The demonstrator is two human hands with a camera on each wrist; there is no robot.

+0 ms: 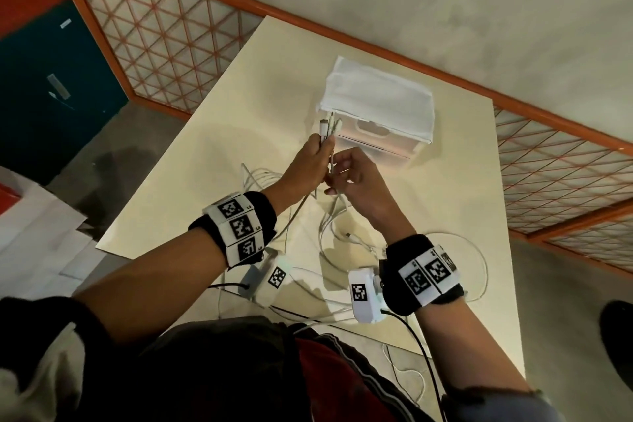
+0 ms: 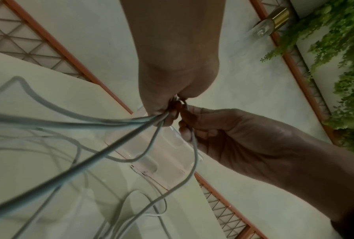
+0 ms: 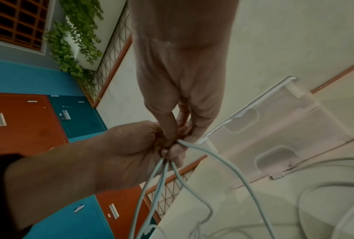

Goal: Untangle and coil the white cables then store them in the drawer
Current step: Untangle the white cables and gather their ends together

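Still early, I judge | left hand (image 1: 310, 161) grips bunched plug ends of thin white cables (image 1: 327, 128) | right hand (image 1: 356, 175) pinches one strand | rest tangled on cream table (image 1: 219, 134) | translucent plastic drawer box (image 1: 380, 137) far, closed | coiling, storing left

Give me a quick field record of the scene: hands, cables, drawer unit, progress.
left hand: grips a bunch of white cables, connector ends sticking up
right hand: pinches one cable just below the left hand
loose cable: slack loops trail over the table, one strand hangs off the near edge
drawer unit: translucent, behind the hands, white cloth on top, drawers shut
progress: cables uncoiled, none stored
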